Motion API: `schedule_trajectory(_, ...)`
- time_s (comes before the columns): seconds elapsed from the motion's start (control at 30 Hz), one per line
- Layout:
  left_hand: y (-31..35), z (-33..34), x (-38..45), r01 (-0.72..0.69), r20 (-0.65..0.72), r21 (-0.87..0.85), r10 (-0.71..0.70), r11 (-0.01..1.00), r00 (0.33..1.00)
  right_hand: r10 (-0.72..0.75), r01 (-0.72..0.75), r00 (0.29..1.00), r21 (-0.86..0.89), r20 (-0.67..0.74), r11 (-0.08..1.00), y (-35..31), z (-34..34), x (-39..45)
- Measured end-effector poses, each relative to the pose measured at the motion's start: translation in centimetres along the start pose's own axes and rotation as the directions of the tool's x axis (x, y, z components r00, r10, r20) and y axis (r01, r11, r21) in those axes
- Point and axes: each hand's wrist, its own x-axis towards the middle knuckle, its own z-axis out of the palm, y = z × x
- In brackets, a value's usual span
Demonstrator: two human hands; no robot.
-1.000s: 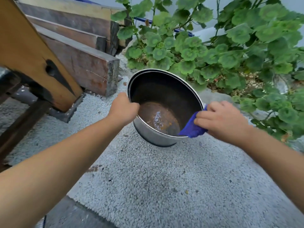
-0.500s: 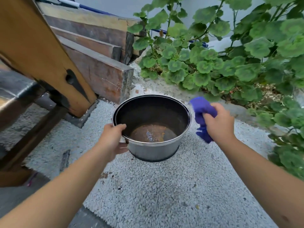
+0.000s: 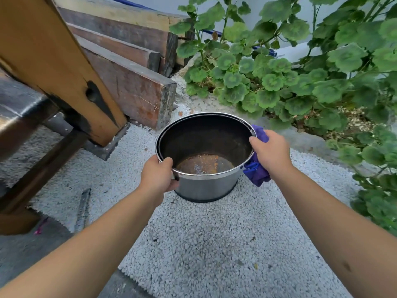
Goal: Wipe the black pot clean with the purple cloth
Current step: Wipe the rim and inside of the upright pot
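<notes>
My left hand (image 3: 158, 176) gripped the pot (image 3: 206, 183) rim, my right hand (image 3: 271, 152) clutched the purple cloth (image 3: 256, 174) outside; rusty residue remained inside.

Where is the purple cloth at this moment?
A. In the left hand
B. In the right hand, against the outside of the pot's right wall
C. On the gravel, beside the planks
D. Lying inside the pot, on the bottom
B: the right hand presses the purple cloth against the outside of the pot.
</notes>
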Motion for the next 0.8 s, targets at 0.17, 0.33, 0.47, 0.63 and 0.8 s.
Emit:
schedule_trajectory(0.17, -0.5, -1.9, -0.2, -0.009, -0.015, 0.23, 0.012, 0.973, 1.0, 0.039, -0.05, 0.998, 0.224, 0.054, 0.973, 0.1, -2.4, -1.5)
schedule_trajectory(0.33, 2.5, -0.3, -5.8, -0.635, 0.104, 0.246, 0.632, 0.732, 0.768, -0.085, 0.004, 0.988, 0.543, 0.125, 0.84, -4.6, -5.0, -5.4)
schedule_trajectory(0.47, 4.8, 3.4, -9.5, -0.477, 0.441, -0.102, 0.469, 0.873, 0.765, -0.131, -0.275, 0.908, 0.803, 0.397, 0.529, -8.9, -4.4, -8.8)
schedule_trajectory(0.63, 6.0, 2.4, -8.8, -0.436, 0.361, -0.192, 0.476, 0.879, 0.802, -0.292, -0.406, 0.752, 0.764, 0.591, 0.502, -10.3, -5.2, -10.1)
schedule_trajectory(0.8, 6.7, 0.7, -8.0, -0.439, 0.356, -0.261, 0.508, 0.86, 0.784, -0.33, -0.338, 0.637, 0.638, 0.696, 0.692, -8.6, -5.6, -9.7)
